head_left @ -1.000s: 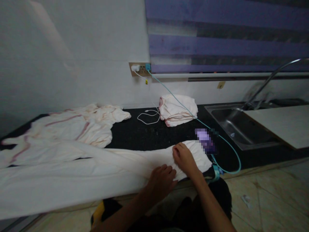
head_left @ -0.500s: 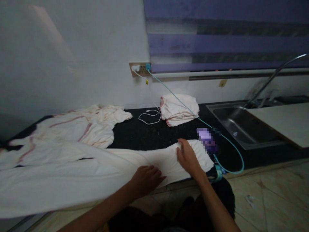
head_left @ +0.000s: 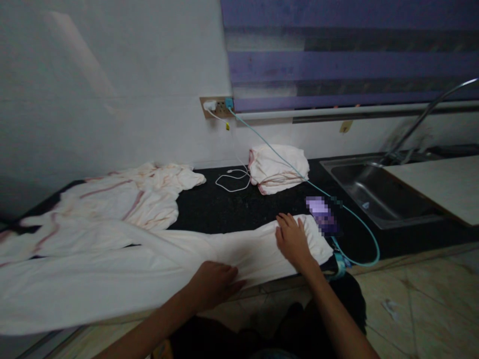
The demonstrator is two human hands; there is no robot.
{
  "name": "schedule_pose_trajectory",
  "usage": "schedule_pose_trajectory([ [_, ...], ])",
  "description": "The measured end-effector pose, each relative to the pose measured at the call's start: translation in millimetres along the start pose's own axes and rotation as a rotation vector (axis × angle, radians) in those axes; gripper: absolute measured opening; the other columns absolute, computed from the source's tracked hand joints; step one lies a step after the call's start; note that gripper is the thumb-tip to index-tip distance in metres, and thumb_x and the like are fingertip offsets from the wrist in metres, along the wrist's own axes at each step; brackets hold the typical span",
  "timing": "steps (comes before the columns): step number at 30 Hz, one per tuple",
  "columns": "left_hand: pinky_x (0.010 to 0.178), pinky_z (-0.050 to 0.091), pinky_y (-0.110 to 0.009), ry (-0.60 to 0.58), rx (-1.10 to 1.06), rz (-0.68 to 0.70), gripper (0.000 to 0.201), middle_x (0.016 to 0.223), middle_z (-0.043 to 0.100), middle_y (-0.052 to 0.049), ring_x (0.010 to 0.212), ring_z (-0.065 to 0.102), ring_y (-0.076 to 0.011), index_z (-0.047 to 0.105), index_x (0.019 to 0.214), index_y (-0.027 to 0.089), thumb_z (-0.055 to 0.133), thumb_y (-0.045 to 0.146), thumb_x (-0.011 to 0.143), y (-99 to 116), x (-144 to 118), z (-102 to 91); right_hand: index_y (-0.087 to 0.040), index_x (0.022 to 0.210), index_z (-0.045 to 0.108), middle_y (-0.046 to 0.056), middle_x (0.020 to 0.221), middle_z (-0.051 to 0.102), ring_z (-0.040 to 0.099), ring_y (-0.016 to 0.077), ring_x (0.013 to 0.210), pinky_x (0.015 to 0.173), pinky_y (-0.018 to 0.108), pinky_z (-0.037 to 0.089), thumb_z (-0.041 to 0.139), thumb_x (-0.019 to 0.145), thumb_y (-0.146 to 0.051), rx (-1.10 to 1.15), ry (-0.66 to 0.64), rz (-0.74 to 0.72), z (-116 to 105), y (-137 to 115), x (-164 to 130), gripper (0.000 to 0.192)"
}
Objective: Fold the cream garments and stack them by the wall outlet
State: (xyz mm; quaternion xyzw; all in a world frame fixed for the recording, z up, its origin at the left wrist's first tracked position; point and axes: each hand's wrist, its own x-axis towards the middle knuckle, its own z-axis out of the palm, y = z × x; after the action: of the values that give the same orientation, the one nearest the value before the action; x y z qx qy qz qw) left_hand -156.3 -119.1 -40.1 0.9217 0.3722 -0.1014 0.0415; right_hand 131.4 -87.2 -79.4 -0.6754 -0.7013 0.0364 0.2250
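left hand (head_left: 213,284): flat, grip wide, pressed on white cloth (head_left: 149,269) at the surface (head_left: 224,209) front edge | right hand (head_left: 294,239): flat on cloth's right end | no readable writing

A small folded cloth (head_left: 279,168) was laid on the black tabletop (head_left: 232,209) near the wall. A white cable (head_left: 232,180) was curled just beside it. A blue cable (head_left: 359,230) was plugged into the socket (head_left: 218,106). A steel sink (head_left: 377,192) was seen at the right.
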Motion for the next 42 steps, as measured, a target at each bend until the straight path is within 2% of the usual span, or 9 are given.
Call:
schedule_pose_trajectory([
  [4, 0.068, 0.044, -0.032, 0.145, -0.064, -0.306, 0.05, 0.086, 0.074, -0.006, 0.084, 0.072, -0.0232, 0.067, 0.091, 0.022, 0.029, 0.05, 0.108, -21.2, -3.7, -14.1, -0.015, 0.15, 0.054, 0.015, 0.157, 0.052, 0.038, 0.0318, 0.151, 0.124, 0.059, 0.028, 0.04, 0.104, -0.025, 0.026, -0.04, -0.035, 0.1, 7.0, 0.5, 0.049],
  [9, 0.078, 0.048, -0.039, 0.391, 0.1, -0.579, 0.041, 0.104, 0.068, -0.014, 0.101, 0.064, -0.031, 0.064, 0.097, 0.017, 0.039, 0.049, 0.104, -44.6, -2.4, -11.5, -0.007, 0.152, 0.049, 0.024, 0.16, 0.043, 0.036, 0.0308, 0.153, 0.123, 0.054, 0.036, 0.042, 0.102, -0.026, 0.203, 0.105, -0.014, -0.1, 18.3, 8.1, 0.054],
  [12, 0.093, 0.05, -0.047, 0.531, 0.139, -0.539, 0.036, 0.111, 0.066, -0.017, 0.11, 0.061, -0.0332, 0.062, 0.102, 0.015, 0.048, 0.048, 0.102, -54.1, -1.7, 0.1, -0.01, 0.153, 0.047, 0.021, 0.162, 0.041, 0.034, 0.0273, 0.154, 0.125, 0.053, 0.036, 0.036, 0.102, -0.021, 0.288, 0.153, -0.037, -5.4, 29.1, 10.6, 0.054],
  [17, 0.1, 0.052, -0.046, 0.63, -0.011, -0.214, 0.03, 0.115, 0.066, -0.017, 0.113, 0.061, -0.03, 0.062, 0.107, 0.015, 0.055, 0.044, 0.101, -61.9, -13.6, 11.7, -0.011, 0.16, 0.036, 0.019, 0.163, 0.041, 0.031, 0.0254, 0.156, 0.128, 0.051, 0.033, 0.034, 0.101, -0.019, 0.293, 0.164, -0.084, -8.2, 41.1, 7.3, 0.059],
  [22, 0.101, 0.052, -0.042, 0.481, -0.047, 0.021, 0.025, 0.124, 0.067, -0.013, 0.118, 0.062, -0.027, 0.066, 0.114, 0.021, 0.06, 0.04, 0.099, -70.8, -37.8, 5.9, -0.01, 0.16, 0.038, 0.019, 0.158, 0.048, 0.031, 0.0308, 0.156, 0.124, 0.057, 0.036, 0.038, 0.102, -0.022, 0.182, 0.151, -0.067, 0.0, 36.6, 2.5, 0.059],
  [28, 0.089, 0.053, -0.038, 0.307, 0.007, -0.025, 0.037, 0.096, 0.071, -0.011, 0.094, 0.066, -0.024, 0.069, 0.095, 0.018, 0.036, 0.03, 0.106, -85.5, -43.8, -9.0, -0.008, 0.155, 0.046, 0.02, 0.153, 0.054, 0.038, 0.0322, 0.152, 0.122, 0.055, 0.036, 0.038, 0.102, -0.023, 0.069, 0.121, -0.042, 4.3, 34.8, 3.5, 0.055],
  [34, 0.071, 0.052, -0.033, 0.035, -0.086, -0.037, 0.047, 0.083, 0.073, -0.009, 0.076, 0.07, -0.0223, 0.071, 0.099, 0.021, 0.028, 0.038, 0.107, -54.0, -54.2, -13.2, -0.01, 0.154, 0.05, 0.018, 0.156, 0.052, 0.035, 0.0325, 0.153, 0.123, 0.054, 0.034, 0.036, 0.105, -0.024, -0.014, 0.075, -0.039, 6.0, 36.2, 3.9, 0.053],
  [38, 0.078, 0.055, -0.036, -0.02, -0.151, -0.276, 0.045, 0.095, 0.078, -0.011, 0.088, 0.074, -0.0254, 0.07, 0.118, 0.023, 0.033, 0.047, 0.105, -42.3, -58.0, -10.9, -0.011, 0.153, 0.052, 0.018, 0.157, 0.051, 0.036, 0.0354, 0.152, 0.121, 0.055, 0.034, 0.038, 0.106, -0.031, -0.04, 0.075, -0.05, 4.1, 33.9, 3.8, 0.052],
  [42, 0.08, 0.054, -0.044, -0.082, -0.122, -0.664, 0.059, 0.096, 0.077, -0.016, 0.092, 0.075, -0.0329, 0.073, 0.106, 0.02, 0.021, 0.049, 0.104, -60.3, -55.6, -12.2, -0.011, 0.153, 0.051, 0.02, 0.157, 0.05, 0.037, 0.037, 0.151, 0.119, 0.056, 0.036, 0.041, 0.106, -0.037, -0.052, 0.065, -0.047, 0.8, 30.2, 3.7, 0.054],
])
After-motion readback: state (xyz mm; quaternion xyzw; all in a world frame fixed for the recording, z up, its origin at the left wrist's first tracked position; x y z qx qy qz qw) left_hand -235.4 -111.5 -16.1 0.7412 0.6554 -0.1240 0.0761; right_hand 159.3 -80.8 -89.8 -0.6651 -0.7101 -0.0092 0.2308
